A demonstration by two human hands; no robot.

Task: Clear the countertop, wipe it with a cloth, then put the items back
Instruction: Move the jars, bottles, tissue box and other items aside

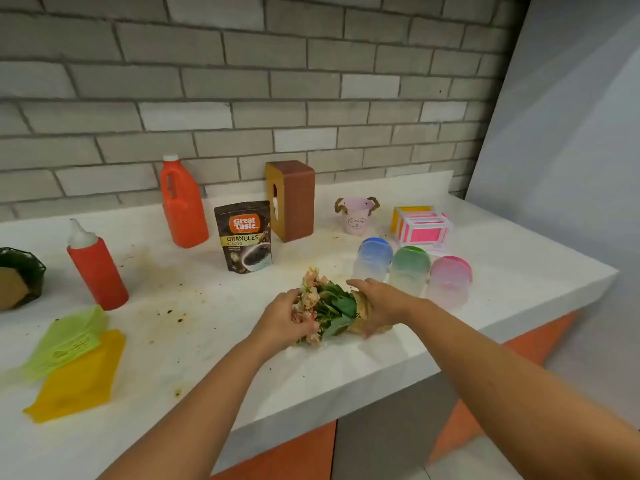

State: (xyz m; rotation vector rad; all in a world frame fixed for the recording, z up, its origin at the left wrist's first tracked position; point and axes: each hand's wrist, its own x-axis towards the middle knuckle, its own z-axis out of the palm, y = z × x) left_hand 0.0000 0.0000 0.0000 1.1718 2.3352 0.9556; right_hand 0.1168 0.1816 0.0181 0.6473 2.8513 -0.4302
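A small bouquet of pink flowers and green leaves (329,306) lies on its side near the front of the white countertop (207,341). My left hand (282,322) grips the flower end. My right hand (375,303) wraps the bouquet's brown woven base. The counter around it is stained and speckled with dark crumbs. A yellow cloth (79,379) and a green cloth (65,341) lie at the front left.
Along the back stand an orange jug (181,206), a coffee pouch (244,235), a brown tissue box (292,199), a pink bucket (356,216) and a pink-and-yellow box (422,225). Three lidded plastic jars (408,271) stand right of my hands. A red squeeze bottle (95,266) and a black basket (19,277) stand left.
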